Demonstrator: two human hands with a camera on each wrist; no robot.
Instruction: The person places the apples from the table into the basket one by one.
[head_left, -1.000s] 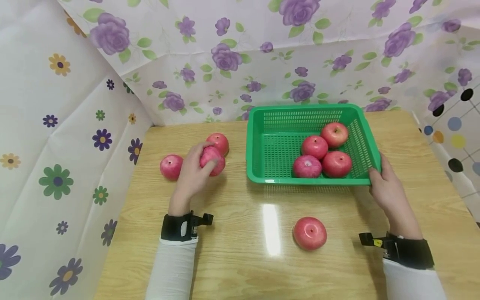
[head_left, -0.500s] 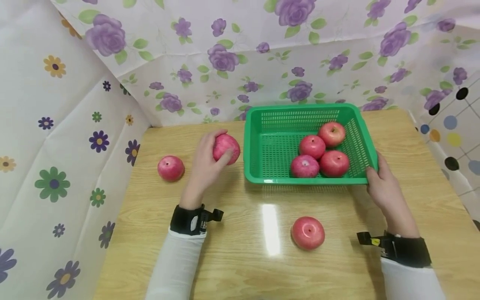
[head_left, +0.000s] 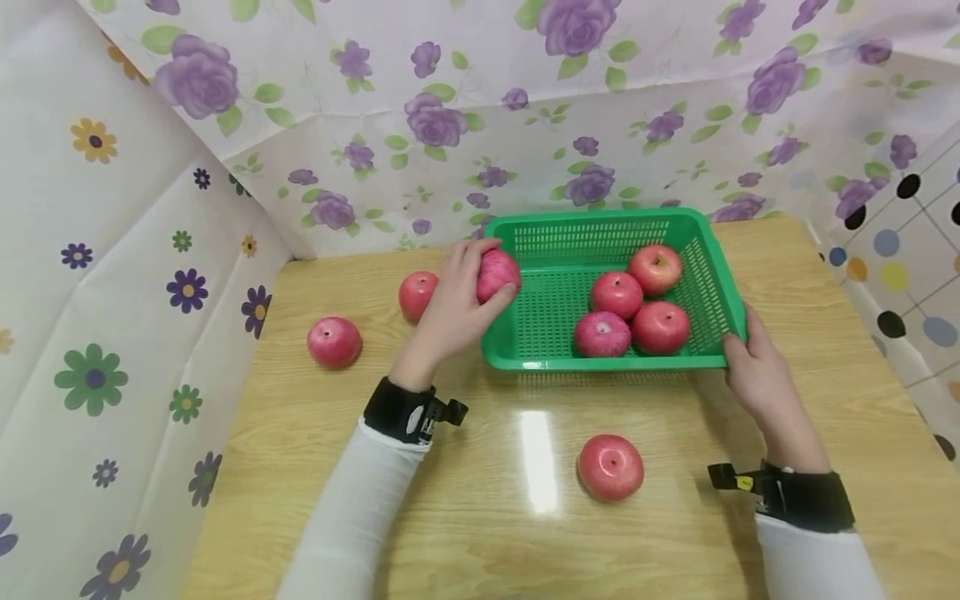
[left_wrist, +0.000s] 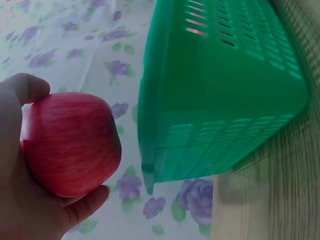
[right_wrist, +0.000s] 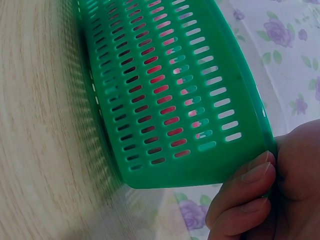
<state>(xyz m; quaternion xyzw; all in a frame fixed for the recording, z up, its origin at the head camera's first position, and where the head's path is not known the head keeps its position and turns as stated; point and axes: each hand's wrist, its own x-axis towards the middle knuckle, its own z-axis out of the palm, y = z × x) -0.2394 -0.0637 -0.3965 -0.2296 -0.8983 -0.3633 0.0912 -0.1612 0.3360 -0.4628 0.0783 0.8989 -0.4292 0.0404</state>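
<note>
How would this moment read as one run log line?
left hand: holds apple | right hand: grips green basket at right rim | inside: four apples | on table: three apples

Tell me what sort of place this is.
Probably an indoor table corner set up for recording handwork, judging by the wooden table, the flowered sheet behind it and the person's black wristbands.

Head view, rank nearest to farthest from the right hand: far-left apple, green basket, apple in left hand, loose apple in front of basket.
1. Green basket: right hand grips its right end.
2. Loose apple: in front of the basket.
3. Held apple: in the left hand, at the basket's left end.
4. Far-left apple.
</note>
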